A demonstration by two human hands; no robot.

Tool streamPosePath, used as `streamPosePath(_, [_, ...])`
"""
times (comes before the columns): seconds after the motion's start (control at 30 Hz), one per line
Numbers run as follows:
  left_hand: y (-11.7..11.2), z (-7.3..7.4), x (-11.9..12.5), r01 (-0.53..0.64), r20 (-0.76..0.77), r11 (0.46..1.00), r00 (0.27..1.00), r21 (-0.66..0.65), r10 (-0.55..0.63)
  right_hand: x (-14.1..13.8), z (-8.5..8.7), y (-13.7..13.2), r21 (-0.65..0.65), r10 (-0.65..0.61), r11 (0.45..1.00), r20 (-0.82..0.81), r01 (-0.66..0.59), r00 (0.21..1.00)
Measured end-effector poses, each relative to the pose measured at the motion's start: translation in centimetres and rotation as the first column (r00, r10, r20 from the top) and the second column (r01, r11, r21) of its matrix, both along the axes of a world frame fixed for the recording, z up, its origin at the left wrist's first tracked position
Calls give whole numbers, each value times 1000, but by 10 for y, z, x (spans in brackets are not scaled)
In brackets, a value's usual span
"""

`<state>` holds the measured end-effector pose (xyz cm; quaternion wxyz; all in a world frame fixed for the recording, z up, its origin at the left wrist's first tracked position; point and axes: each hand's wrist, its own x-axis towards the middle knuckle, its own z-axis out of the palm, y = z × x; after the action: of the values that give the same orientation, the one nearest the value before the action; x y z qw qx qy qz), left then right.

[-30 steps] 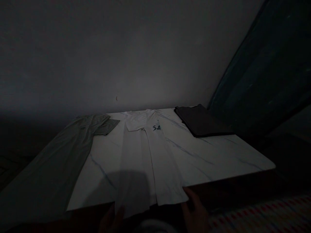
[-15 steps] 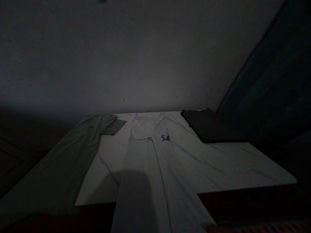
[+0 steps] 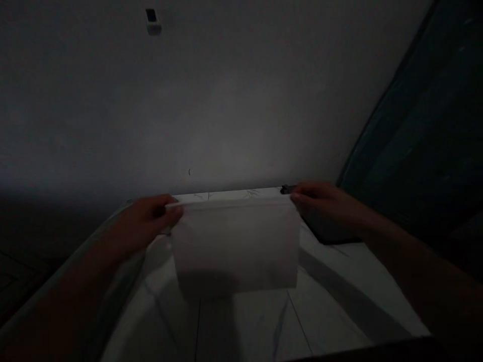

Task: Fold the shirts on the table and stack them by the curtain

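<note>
**Desk:** Left side first, what have you got?

**Me:** My left hand (image 3: 149,218) is pinched narrow on the top corner of a white folded cotton garment (image 3: 236,246), and the garment hangs in the air above a white marble-veined tabletop (image 3: 332,301)

**Desk:** And your right?

**Me:** My right hand (image 3: 324,203) is closed tight on the opposite top corner, with a black folded cloth (image 3: 286,189) just beyond my fingers

**Desk:** Further right?

**Me:** A dark teal padded panel (image 3: 411,125) leaning on the grey wall (image 3: 234,110)
</note>
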<state>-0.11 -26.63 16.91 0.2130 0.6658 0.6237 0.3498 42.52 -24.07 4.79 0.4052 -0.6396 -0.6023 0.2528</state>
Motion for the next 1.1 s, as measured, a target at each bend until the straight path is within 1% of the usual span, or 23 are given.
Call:
streamPosePath(0.03, [40, 2, 5, 46, 28, 998, 999, -35, -45, -15, 4, 45, -19, 35, 999, -7, -36, 999])
streamPosePath(0.07, [78, -4, 10, 76, 84, 994, 994, -78, -70, -30, 6, 89, -34, 68, 997, -18, -69, 997])
streamPosePath(0.1, [114, -16, 14, 76, 150, 990, 987, -121, -58, -43, 8, 129, -59, 95, 994, -28, -97, 995])
streamPosePath(0.13, [146, -33, 17, 42, 207, 983, 978, -177, -5, -55, 6, 164, -113, 118, 986, -29, -121, 993])
streamPosePath(0.17, [171, -54, 20, -7, 244, 971, 967, -240, 67, -65, 2, 193, -184, 136, 973, -23, -138, 990])
streamPosePath(0.2, [191, -75, 21, -44, 261, 954, 957, -297, 126, -72, -5, 215, -240, 140, 961, -14, -140, 990])
streamPosePath(0.23, [205, -96, 21, -75, 264, 937, 949, -342, 173, -78, -14, 230, -283, 134, 951, -1, -129, 991])
streamPosePath(0.3, [220, -129, 18, -111, 252, 913, 942, -392, 223, -83, -36, 246, -314, 102, 945, 25, -90, 994])
streamPosePath(0.37, [227, -150, 12, -139, 217, 904, 946, -405, 243, -83, -54, 251, -302, 85, 951, 40, -69, 996])
streamPosePath(0.4, [230, -157, 9, -154, 196, 903, 949, -402, 249, -81, -60, 253, -286, 88, 956, 51, -70, 995])
streamPosePath(0.47, [236, -164, 5, -161, 178, 916, 955, -368, 239, -79, -67, 256, -217, 97, 973, 97, -74, 991])
streamPosePath(0.57, [246, -170, 3, -183, 137, 933, 962, -309, 234, -81, -69, 262, -117, 69, 992, 207, -45, 976])
streamPosePath(0.67, [251, -175, 5, -247, 17, 919, 964, -309, 264, -85, -72, 263, -119, 64, 992, 303, -29, 951])
streamPosePath(0.73, [251, -176, 6, -277, -26, 914, 959, -296, 282, -87, -74, 261, -122, 67, 992, 348, -26, 935])
streamPosePath(0.8, [248, -175, 8, -336, -72, 912, 942, -235, 328, -89, -72, 256, -108, 50, 994, 385, -8, 922])
streamPosePath(0.87, [240, -173, 16, -381, -147, 920, 919, -89, 366, -95, -68, 246, -63, 49, 998, 449, -23, 892])
streamPosePath(0.9, [234, -173, 23, -345, -204, 939, 919, 6, 338, -99, -66, 239, -25, 81, 997, 492, -78, 867])
streamPosePath(0.93, [227, -174, 32, -256, -280, 962, 921, 91, 272, -105, -64, 231, 11, 137, 986, 540, -169, 830])
streamPosePath(0.97, [219, -176, 42, -128, -373, 981, 912, 143, 173, -111, -62, 221, 31, 213, 958, 590, -285, 779])
streamPosePath(1.0, [211, -180, 53, 8, -473, 989, 879, 148, 64, -117, -62, 211, 24, 298, 914, 634, -404, 713])
streamPosePath(1.03, [203, -184, 62, 118, -562, 987, 826, 107, -38, -122, -62, 201, -15, 380, 866, 668, -500, 639])
streamPosePath(1.07, [195, -188, 70, 180, -623, 983, 774, 43, -114, -125, -63, 192, -76, 447, 828, 688, -556, 571])
streamPosePath(1.1, [189, -193, 75, 194, -664, 981, 731, -18, -156, -125, -64, 184, -145, 494, 808, 696, -571, 522])
